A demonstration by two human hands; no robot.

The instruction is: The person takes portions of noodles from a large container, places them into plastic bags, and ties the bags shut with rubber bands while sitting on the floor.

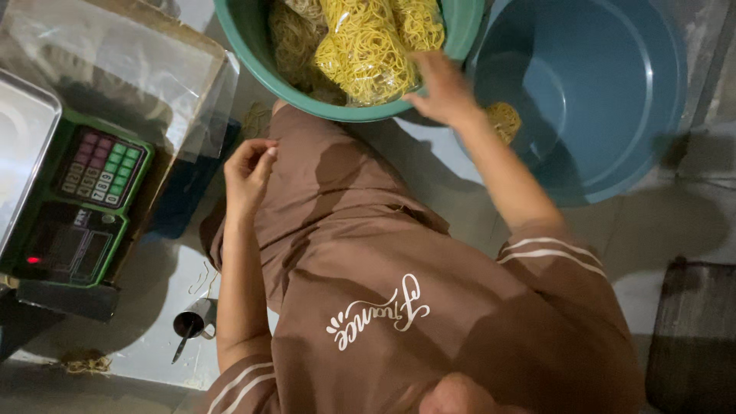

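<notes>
Head view: a clear bag of yellow, curly noodles (368, 54) is seen inside the green basin (245, 38), touched by the right hand (443, 88) with fingers spread. The left hand (249, 175) is curled loosely, holding nothing, above the brown-clothed knee. A blue basin (606, 92) stands beside; a green scale (77, 207) is placed at left.

Clear noodle packet (366, 54) in green basin; dark scale display (73, 249) lower left
</notes>
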